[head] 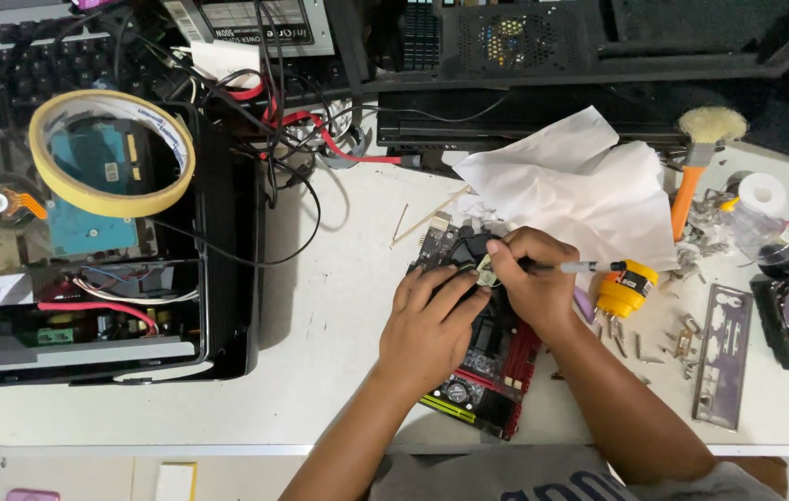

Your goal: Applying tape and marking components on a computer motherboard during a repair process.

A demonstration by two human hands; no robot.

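At the table's left edge an open computer case sits with a roll of yellow tape on top and cables spilling toward the middle. Near the front edge lies the motherboard — out of the case, so the work looks mid-way, judging by the loose screws still scattered. The left hand lies flat on the board, fingers together, steadying it. The right hand is closed on a thin tool over the board's upper part. Bare tabletop lies left of the hands — the right side is crowded with a yellow screwdriver and a metal plate.
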